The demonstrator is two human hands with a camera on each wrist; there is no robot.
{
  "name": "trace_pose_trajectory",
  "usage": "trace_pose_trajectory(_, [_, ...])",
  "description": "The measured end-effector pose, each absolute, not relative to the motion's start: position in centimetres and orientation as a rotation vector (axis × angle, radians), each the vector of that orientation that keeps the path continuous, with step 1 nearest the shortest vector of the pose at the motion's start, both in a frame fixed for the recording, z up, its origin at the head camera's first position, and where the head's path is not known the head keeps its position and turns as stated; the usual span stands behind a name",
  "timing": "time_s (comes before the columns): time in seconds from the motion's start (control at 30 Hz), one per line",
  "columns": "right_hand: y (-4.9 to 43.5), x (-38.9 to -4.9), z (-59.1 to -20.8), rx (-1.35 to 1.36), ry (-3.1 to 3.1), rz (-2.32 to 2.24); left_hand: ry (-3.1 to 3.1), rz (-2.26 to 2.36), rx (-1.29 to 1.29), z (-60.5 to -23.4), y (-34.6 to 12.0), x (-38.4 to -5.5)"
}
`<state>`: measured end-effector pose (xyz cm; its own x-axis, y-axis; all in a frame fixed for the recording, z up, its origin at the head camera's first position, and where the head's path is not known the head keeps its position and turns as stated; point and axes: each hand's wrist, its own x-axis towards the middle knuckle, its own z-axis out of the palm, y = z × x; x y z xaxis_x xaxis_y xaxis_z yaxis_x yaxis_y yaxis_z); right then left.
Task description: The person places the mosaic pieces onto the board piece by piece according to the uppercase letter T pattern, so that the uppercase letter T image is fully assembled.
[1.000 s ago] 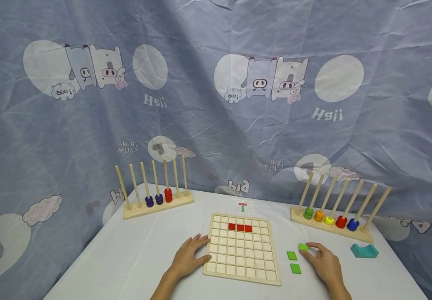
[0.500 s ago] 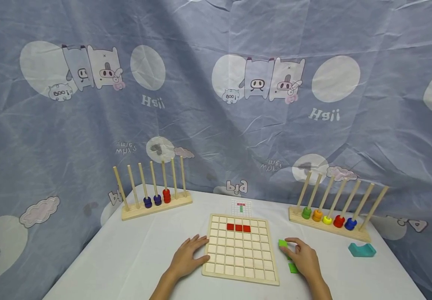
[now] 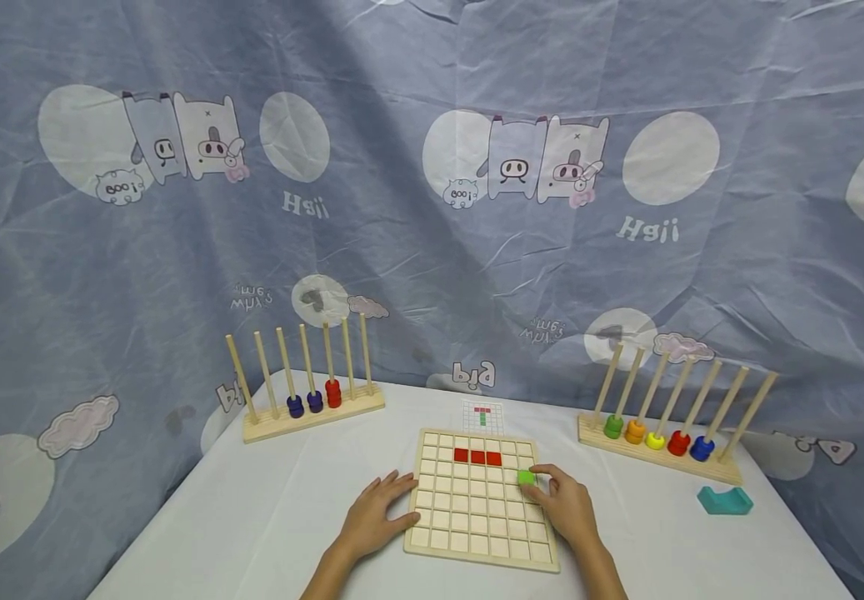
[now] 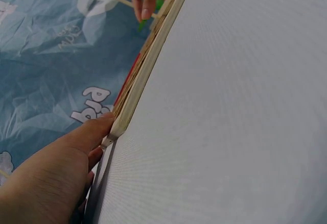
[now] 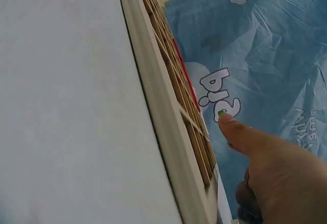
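My right hand (image 3: pixel 570 504) pinches a green square tile (image 3: pixel 526 477) between thumb and fingertips, above the right part of the wooden grid board (image 3: pixel 480 561). In the right wrist view only a sliver of the green tile (image 5: pixel 222 112) shows past the thumb. Three red tiles (image 3: pixel 477 457) lie side by side in one upper row of the board. My left hand (image 3: pixel 377 515) rests at the board's left edge, fingers spread and thumb touching the frame. The left wrist view shows the left hand (image 4: pixel 56 175) with its thumb at the frame's corner.
Behind the board lies a small printed grid card (image 3: pixel 482 416) with a red and green T. Peg racks with coloured beads stand at back left (image 3: pixel 315 419) and back right (image 3: pixel 660 454). A teal curved block (image 3: pixel 725 501) lies at right. A patterned curtain (image 3: pixel 432 250) hangs behind the white table.
My right hand has carried the green tile leftward from the table to over the board. Two other green tiles on the table are now hidden behind that hand and forearm. My left hand has stayed put.
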<state>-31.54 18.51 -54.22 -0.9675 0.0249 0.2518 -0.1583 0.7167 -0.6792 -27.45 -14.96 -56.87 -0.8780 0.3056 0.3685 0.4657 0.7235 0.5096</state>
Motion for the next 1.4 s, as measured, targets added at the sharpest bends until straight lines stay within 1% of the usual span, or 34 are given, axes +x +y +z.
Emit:
trace_pose_trajectory(0.8, [12.1,-33.2,-54.7,0.324,-2.609,1.173,-2.681,-0.905,-0.599,-56.9,-15.0,-27.5])
trace_pose_trajectory(1.4, [11.6,-33.5,-54.7,0.320,-2.630,1.122,-2.664,-0.896,-0.609,-56.9,-14.9,-27.4])
